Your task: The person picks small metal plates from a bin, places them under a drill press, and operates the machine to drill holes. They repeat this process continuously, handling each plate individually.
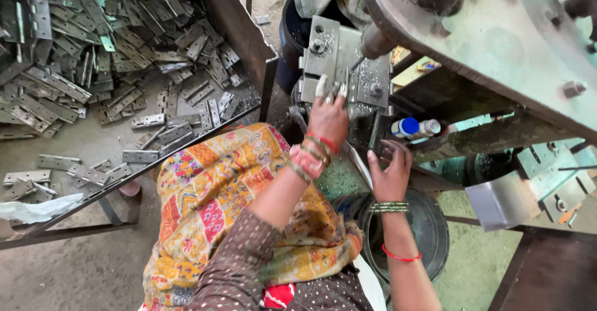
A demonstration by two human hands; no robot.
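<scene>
Left hand (328, 119) steadies a small metal piece (341, 90), fingers pinched narrow on it, at the press die block (339, 62); right hand (390, 173) rests below, fingers loosely curled, apparently empty; hinge plates (112, 56) heaped on floor.

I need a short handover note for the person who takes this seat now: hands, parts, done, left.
Left hand: fingers on the metal die block of the press, apparently placing a part; the part itself is hidden.
Right hand: at the press edge below, above the dark round tub; I cannot tell if it grips anything.
Hinge plates: big pile on the left.
Done and left: not countable from here.
</scene>
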